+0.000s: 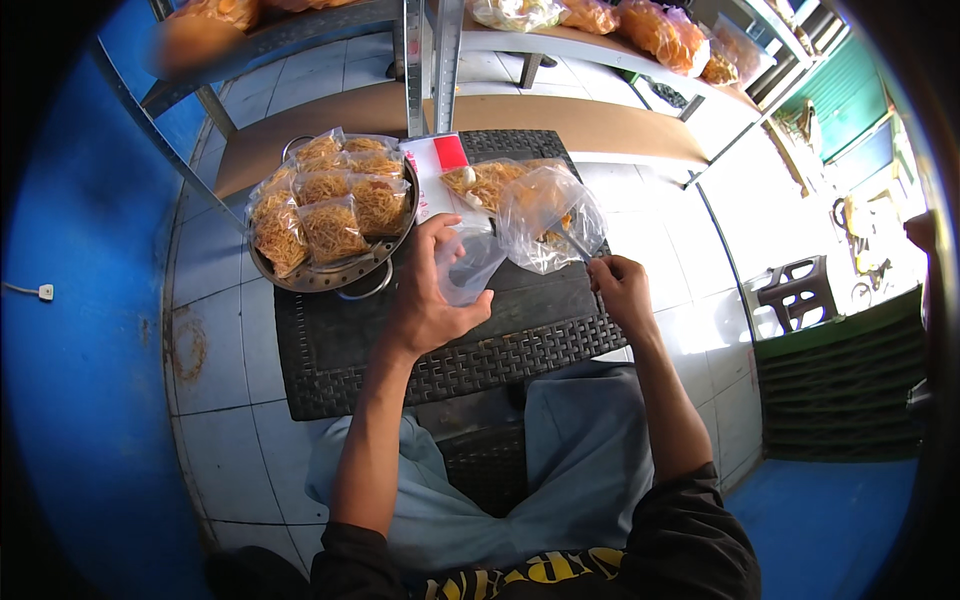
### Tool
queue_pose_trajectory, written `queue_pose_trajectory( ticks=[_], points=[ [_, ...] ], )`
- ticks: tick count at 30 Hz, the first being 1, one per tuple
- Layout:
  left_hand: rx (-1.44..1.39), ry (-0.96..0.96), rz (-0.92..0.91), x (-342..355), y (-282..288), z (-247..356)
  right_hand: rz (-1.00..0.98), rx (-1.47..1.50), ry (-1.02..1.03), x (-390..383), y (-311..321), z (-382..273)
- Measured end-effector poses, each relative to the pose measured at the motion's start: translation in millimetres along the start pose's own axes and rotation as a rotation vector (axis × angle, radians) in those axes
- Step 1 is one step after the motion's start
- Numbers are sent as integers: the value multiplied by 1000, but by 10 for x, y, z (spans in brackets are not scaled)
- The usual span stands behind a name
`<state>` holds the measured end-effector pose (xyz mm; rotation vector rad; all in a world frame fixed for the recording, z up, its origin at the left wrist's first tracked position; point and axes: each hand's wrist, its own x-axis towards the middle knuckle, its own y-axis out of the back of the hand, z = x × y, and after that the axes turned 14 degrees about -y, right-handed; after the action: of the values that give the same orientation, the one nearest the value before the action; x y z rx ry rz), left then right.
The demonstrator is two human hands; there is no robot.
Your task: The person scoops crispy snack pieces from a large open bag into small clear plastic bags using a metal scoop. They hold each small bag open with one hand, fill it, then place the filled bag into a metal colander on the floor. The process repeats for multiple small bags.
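My left hand [432, 290] is curled around a small clear plastic bag [470, 268], its mouth held wide between thumb and fingers. Pinched in my right hand [622, 290] is the handle of a spoon [572, 242]; its far end reaches into a larger clear plastic bag [545, 205]. Some orange-yellow food shows through that bag, but the spoon's tip is hard to make out. Just behind lies another clear bag of yellowish snack [490, 182]. To the left, a round metal pan [405, 220] with perforations holds several filled packets of thin fried strips [333, 228].
All this rests on a black woven-pattern table [390, 330] in front of my knees. A red and white sheet [430, 170] lies beside the pan. Behind stands a metal-framed shelf [560, 125] with bagged snacks [660, 35] above. A dark plastic stool [795, 295] is at the right.
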<state>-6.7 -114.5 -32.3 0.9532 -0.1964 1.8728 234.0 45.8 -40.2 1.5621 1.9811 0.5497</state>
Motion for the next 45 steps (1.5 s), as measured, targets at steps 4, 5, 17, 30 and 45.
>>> queue_pose_trajectory(
  ticks=[4, 5, 17, 30, 45],
  points=[
    [9, -9, -13, 2, -11, -1, -107, 28, -76, -58, 163, -121],
    [20, -15, -16, 3, -12, 0, -119, 35, -64, -83, 203, -152],
    [76, -35, -26, 17, -30, 11, -200, 107, -188, -226, 520, -300],
    [50, -18, -48, 6, -57, 24, -192, 21, -166, -532, 942, -517],
    [268, -151, -124, -64, -132, 40, -510, -9, -17, -1090, 1140, -1003]
  ],
)
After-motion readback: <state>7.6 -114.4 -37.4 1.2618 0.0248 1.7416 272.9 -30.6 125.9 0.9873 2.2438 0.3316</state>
